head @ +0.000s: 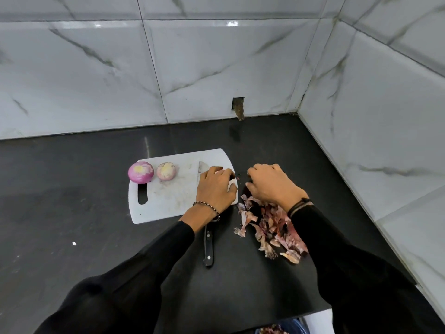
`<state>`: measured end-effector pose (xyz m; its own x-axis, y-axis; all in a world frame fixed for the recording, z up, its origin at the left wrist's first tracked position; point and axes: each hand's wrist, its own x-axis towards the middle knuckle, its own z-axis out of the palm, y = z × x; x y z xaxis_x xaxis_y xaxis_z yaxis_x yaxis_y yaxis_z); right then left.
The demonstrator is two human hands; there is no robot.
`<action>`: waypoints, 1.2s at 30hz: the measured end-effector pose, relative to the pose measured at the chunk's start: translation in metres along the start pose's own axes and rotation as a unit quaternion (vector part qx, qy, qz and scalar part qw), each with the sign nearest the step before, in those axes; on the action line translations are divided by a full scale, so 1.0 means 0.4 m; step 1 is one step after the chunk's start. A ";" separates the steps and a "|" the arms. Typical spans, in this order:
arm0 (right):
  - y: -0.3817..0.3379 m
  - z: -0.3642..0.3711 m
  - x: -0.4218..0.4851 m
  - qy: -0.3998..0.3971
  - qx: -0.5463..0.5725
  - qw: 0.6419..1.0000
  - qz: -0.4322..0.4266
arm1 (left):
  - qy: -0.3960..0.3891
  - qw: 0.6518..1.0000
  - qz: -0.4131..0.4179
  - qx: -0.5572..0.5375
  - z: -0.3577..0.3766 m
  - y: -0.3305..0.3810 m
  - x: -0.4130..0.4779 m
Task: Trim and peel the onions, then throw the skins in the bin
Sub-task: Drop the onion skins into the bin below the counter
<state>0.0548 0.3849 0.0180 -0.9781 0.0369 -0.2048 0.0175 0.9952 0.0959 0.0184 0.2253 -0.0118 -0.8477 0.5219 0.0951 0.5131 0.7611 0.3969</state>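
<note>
Two peeled onions lie at the left end of a white cutting board (166,201): a purple one (140,172) and a paler, smaller one (166,171). A knife lies across the board's right side, its blade tip (203,167) showing beyond my left hand and its black handle (208,247) on the counter. My left hand (215,189) rests over the blade at the board's right edge, fingers curled round a pinkish scrap of skin. My right hand (272,184) is curled, knuckles up, at the far end of a pile of onion skins (269,230); what its fingers hold is hidden.
The black counter (72,201) ends at marble-tiled walls behind and to the right, forming a corner. Below the counter's front edge, a blue bin (291,327) with skins inside is partly in view. A small white speck (74,243) lies on the counter at the left.
</note>
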 end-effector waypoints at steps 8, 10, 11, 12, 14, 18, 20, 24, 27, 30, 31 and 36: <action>0.157 0.000 0.008 -0.021 0.332 0.942 0.042 | -0.086 0.993 0.015 -0.078 0.034 0.068 0.082; 0.183 0.034 -0.003 -0.057 0.405 0.911 0.049 | -0.128 0.990 0.017 -0.064 0.040 0.084 0.097; 0.191 0.053 -0.010 -0.060 0.428 0.901 0.044 | -0.146 0.987 0.019 -0.063 0.044 0.090 0.100; 0.194 0.068 -0.020 -0.054 0.448 0.891 0.040 | -0.162 0.984 0.022 -0.068 0.047 0.094 0.098; 0.191 0.084 -0.046 -0.038 0.485 0.873 0.036 | -0.184 0.978 0.035 -0.087 0.049 0.104 0.077; 0.179 0.115 -0.114 -0.011 0.522 0.853 0.015 | -0.198 0.972 0.042 -0.116 0.029 0.125 0.000; 0.170 0.131 -0.153 -0.006 0.527 0.849 0.017 | -0.209 0.970 0.043 -0.121 0.016 0.132 -0.039; 0.149 0.146 -0.225 -0.008 0.542 0.840 0.013 | -0.223 0.960 0.041 -0.166 0.020 0.127 -0.095; 0.146 0.146 -0.259 0.007 0.564 0.825 0.029 | -0.206 0.953 0.042 -0.220 0.030 0.125 -0.119; 0.144 0.147 -0.289 0.040 0.582 0.808 0.079 | -0.191 0.945 0.013 -0.265 0.037 0.132 -0.121; 0.140 0.148 -0.301 0.048 0.583 0.804 0.103 | -0.182 0.943 0.003 -0.279 0.040 0.135 -0.120; 0.056 0.170 -0.376 0.119 0.564 0.796 0.185 | -0.147 0.945 -0.007 -0.291 0.078 0.144 -0.122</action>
<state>0.2165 0.4079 -0.0150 -0.8719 0.4622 -0.1619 0.3571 0.3740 -0.8559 0.0935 0.2557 -0.0223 -0.7351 0.6638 -0.1377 0.2686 0.4716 0.8399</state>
